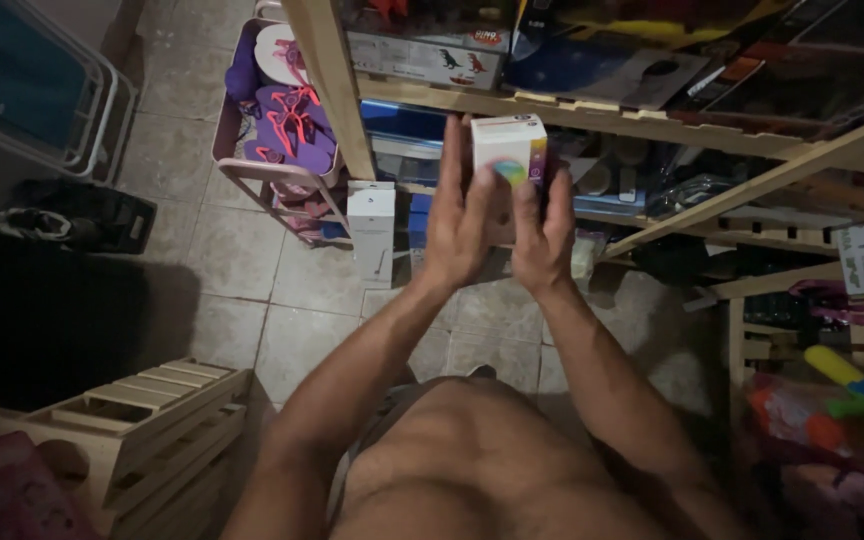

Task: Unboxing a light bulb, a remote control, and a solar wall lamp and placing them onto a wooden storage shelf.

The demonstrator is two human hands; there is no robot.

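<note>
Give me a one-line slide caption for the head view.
Both hands, left and right, hold a small white box before wooden shelves.

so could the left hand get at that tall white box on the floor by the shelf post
Probably yes: the white box stands in the open below the left hand, nothing between them, though that hand is now pressed on the small box.
</note>
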